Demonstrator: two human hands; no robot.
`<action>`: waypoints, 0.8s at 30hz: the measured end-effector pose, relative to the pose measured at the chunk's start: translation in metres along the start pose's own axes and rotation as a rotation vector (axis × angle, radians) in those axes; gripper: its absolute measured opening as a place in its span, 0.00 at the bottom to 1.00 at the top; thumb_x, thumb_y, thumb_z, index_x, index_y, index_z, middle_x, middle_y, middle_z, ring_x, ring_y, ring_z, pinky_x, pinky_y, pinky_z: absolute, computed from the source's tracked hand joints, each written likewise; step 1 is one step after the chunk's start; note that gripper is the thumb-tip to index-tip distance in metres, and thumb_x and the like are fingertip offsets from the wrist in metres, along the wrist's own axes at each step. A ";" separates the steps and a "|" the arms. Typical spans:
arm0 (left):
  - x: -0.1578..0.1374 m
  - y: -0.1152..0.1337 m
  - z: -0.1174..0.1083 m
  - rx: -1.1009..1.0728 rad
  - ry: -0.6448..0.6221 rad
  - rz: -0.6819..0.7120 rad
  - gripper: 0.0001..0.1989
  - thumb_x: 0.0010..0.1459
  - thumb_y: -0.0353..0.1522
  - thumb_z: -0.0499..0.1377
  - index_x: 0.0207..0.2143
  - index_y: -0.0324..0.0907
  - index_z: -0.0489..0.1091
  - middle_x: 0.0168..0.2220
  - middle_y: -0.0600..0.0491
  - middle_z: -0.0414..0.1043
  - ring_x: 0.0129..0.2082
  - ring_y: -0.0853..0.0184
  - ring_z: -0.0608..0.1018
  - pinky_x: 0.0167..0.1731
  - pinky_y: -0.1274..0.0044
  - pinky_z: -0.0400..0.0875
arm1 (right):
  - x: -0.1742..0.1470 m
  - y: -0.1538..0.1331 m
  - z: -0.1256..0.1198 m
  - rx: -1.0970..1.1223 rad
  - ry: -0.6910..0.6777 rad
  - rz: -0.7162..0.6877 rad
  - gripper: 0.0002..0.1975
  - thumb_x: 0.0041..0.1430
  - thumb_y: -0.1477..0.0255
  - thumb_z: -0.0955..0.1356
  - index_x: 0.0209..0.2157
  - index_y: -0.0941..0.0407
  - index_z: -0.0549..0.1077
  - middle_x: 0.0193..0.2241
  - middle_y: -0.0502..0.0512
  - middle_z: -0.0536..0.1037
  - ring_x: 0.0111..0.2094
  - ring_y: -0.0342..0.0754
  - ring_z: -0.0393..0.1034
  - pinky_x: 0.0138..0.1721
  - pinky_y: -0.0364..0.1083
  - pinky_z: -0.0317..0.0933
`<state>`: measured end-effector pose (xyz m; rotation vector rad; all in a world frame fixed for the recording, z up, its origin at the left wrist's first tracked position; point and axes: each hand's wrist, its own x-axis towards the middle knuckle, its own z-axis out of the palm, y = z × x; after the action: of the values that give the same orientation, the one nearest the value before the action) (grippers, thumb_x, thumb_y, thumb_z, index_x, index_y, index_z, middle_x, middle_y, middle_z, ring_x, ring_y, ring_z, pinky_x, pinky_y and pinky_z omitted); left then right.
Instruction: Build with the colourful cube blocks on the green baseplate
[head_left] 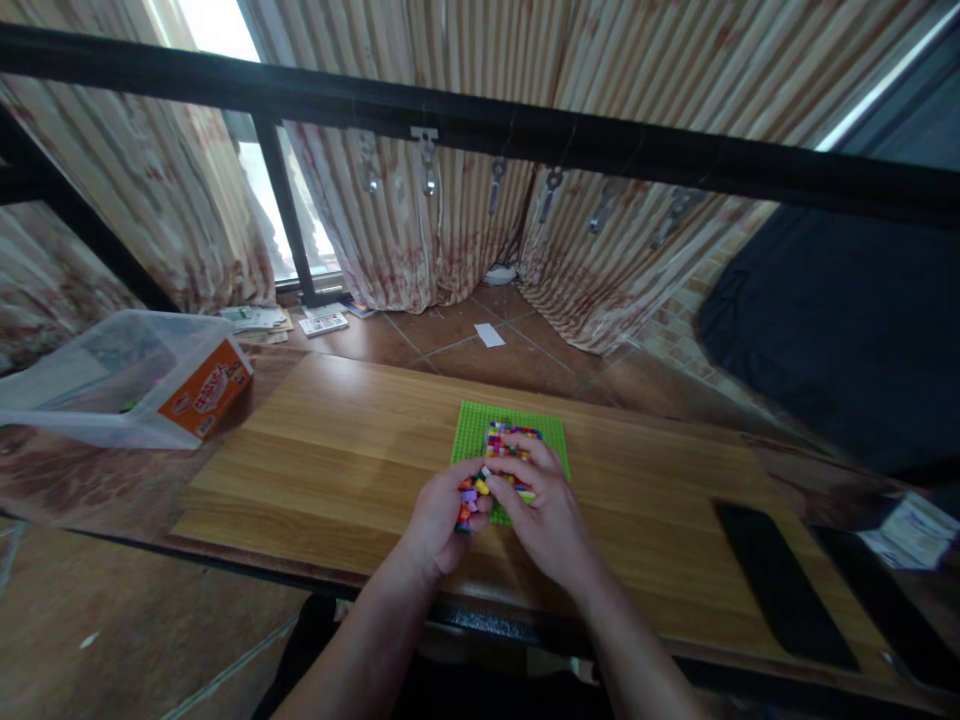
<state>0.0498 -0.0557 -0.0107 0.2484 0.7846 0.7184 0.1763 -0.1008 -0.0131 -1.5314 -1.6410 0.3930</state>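
Observation:
My left hand [442, 515] is cupped around a small heap of loose toy bricks [470, 497] in purple, orange, yellow and other colours. Close against it, my right hand [541, 500] has its thumb and forefinger together at a small whitish brick [486, 472] just over the heap. Both hands are above the near part of a green studded baseplate [471, 425]. Rows of multicoloured bricks [501, 438] sit on the plate, partly hidden beneath my right hand.
The baseplate lies on a wooden board [337, 450] on the table. A clear plastic bin [150, 340] with an orange label stands at the left. Dark flat panels [780, 580] lie at the right, near a crumpled packet [919, 530]. A black rail [480, 130] with hooks crosses behind.

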 end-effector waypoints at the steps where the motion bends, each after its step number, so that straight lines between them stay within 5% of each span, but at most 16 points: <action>1: 0.000 -0.001 0.000 0.018 0.012 0.012 0.06 0.54 0.29 0.57 0.25 0.36 0.66 0.17 0.59 0.60 0.13 0.80 0.61 0.10 0.88 0.48 | 0.000 0.001 0.001 0.005 -0.008 0.007 0.09 0.61 0.67 0.66 0.40 0.48 0.78 0.51 0.55 0.70 0.54 0.53 0.63 0.56 0.57 0.58; 13: 0.002 -0.004 0.000 0.162 0.071 0.060 0.05 0.45 0.29 0.60 0.23 0.36 0.67 0.17 0.57 0.61 0.13 0.79 0.62 0.10 0.87 0.48 | 0.001 -0.001 -0.004 -0.039 -0.033 0.008 0.09 0.58 0.72 0.67 0.39 0.51 0.78 0.49 0.56 0.71 0.53 0.53 0.64 0.56 0.57 0.58; 24: 0.002 -0.008 0.002 0.144 0.132 0.002 0.05 0.48 0.25 0.56 0.20 0.36 0.65 0.15 0.57 0.61 0.11 0.78 0.62 0.09 0.87 0.48 | 0.002 -0.001 -0.003 -0.111 -0.042 -0.024 0.10 0.57 0.75 0.66 0.33 0.49 0.79 0.46 0.54 0.75 0.51 0.53 0.65 0.54 0.57 0.60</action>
<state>0.0561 -0.0601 -0.0142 0.3351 0.9634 0.6861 0.1784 -0.1001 -0.0099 -1.5933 -1.7375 0.3272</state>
